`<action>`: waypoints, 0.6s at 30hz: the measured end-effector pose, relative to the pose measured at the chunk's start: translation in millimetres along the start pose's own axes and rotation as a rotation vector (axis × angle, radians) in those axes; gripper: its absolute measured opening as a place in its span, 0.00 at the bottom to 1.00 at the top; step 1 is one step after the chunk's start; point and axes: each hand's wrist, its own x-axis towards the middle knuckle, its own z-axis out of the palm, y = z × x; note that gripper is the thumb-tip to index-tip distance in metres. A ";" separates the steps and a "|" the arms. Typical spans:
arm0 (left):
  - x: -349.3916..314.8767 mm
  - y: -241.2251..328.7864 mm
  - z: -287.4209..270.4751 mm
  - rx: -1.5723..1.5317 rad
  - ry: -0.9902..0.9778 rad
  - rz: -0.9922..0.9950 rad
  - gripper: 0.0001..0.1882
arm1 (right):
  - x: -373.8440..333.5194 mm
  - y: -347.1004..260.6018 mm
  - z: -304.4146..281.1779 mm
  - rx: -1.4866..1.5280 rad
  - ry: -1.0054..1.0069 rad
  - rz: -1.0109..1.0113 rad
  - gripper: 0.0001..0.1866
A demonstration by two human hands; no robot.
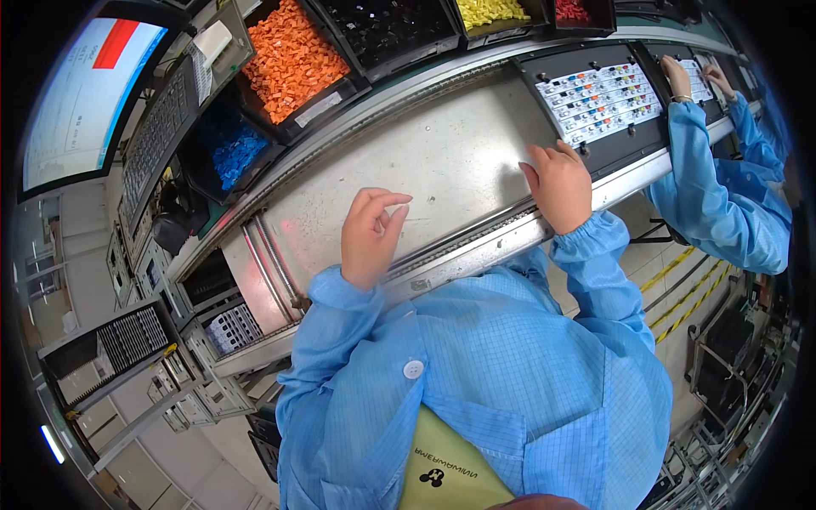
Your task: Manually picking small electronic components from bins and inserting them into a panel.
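Observation:
My left hand [371,235] hovers over the bare metal conveyor surface [450,161], its fingers curled with thumb and forefinger nearly touching; whether a small part sits between them cannot be told. My right hand [559,184] rests palm down on the conveyor, its fingers spread and touching the near left corner of a black tray [552,93]. That tray carries rows of small white keys with coloured marks [602,100]. Both my forearms are in light blue sleeves.
Bins behind the conveyor hold orange parts [291,55], blue parts [234,151], black parts [387,25], yellow parts [491,11] and red parts [571,10]. A monitor [85,93] hangs at upper left. A co-worker in blue [722,195] handles another tray [699,78] at right.

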 end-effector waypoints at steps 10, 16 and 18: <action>-107.0 -3.4 -25.8 0.578 0.123 0.364 0.16 | 53.9 -107.1 41.9 0.316 -0.015 -0.786 0.06; -259.0 -83.5 -47.3 0.597 -0.199 0.196 0.20 | 28.5 -138.1 84.4 0.465 -0.300 -0.879 0.07; -269.7 -107.3 -13.4 0.542 -0.079 0.090 0.19 | 25.4 -144.9 78.3 0.553 -0.404 -0.869 0.09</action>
